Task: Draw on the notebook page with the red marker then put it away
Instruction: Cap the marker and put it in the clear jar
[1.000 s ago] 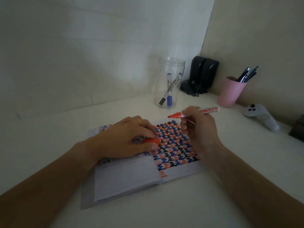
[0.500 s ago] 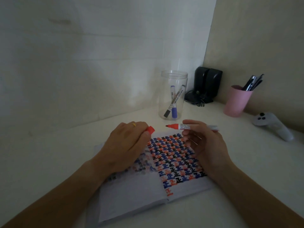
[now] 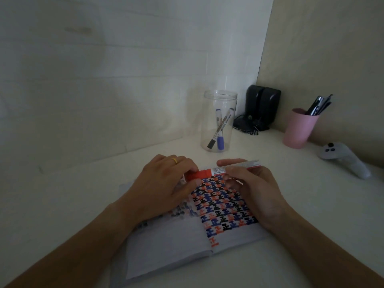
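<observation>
An open notebook [image 3: 170,244] lies on the white desk, its right page filled with rows of red, blue and black marks. Above its top edge I hold the red marker [image 3: 234,168] level. My right hand [image 3: 251,192] grips the barrel. My left hand [image 3: 166,183] pinches the red cap [image 3: 197,175], which sits on the marker's tip end. A gold ring shows on my left hand.
A clear plastic jar [image 3: 218,121] with a blue and a black marker stands behind the notebook. Black speakers [image 3: 261,107] fill the corner. To the right are a pink cup [image 3: 299,129] of pens and a grey controller [image 3: 342,157].
My left hand lifted the cap off the page and brought it to the marker's tip; the cap now covers the tip. Both hands came together above the notebook.
</observation>
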Demonstrator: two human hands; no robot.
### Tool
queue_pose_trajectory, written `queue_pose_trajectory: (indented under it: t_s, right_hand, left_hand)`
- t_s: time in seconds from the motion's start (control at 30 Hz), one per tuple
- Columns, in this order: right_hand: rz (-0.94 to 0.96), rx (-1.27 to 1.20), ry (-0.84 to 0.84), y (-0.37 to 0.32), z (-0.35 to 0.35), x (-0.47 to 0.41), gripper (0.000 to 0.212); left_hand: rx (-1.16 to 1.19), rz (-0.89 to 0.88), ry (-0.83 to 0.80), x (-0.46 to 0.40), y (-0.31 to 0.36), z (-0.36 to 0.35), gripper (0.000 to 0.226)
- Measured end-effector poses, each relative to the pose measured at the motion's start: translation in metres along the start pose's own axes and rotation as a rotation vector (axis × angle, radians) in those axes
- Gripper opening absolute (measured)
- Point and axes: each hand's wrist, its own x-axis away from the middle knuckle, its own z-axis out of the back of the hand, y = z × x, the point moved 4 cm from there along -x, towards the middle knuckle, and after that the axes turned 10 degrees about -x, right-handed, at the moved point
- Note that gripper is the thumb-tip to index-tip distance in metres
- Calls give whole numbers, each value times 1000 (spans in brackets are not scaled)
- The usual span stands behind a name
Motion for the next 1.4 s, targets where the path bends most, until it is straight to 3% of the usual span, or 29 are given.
queue_pose_trajectory:
  t_s: [0.1, 0.2, 0.4, 0.63, 0.73, 1.0, 1.13, 1.27, 1.4]
  right_hand:
    - [5, -21, 43, -1, 1, 1, 43]
    - [25, -52, 78, -4, 0, 1, 52]
    - [43, -215, 111, -6, -6, 3, 18]
    - [9, -275, 98, -1, -11, 9, 7]
    - [36, -247, 99, -2, -8, 8, 14]
    - [61, -59, 151, 1, -2, 2, 63]
    - [46, 143, 192, -6, -6, -4, 57]
    - [282, 353, 275, -58, -24, -43, 46]
    - [660, 432, 349, -136, -50, -87, 42]
  left_hand:
    - [5, -4, 32, -1, 3, 3, 32]
    - [19, -2, 64, -2, 8, 5, 37]
    - [81, 17, 62, -4, 19, 3, 47]
    - [-46, -72, 136, 1, 21, 3, 36]
    - [-25, -55, 126, -1, 24, 4, 35]
    - [18, -39, 62, -8, 23, 8, 51]
    - [-71, -3, 67, -5, 10, 13, 51]
    - [-119, 115, 80, -2, -8, 14, 38]
    - [-146, 141, 71, -2, -12, 15, 38]
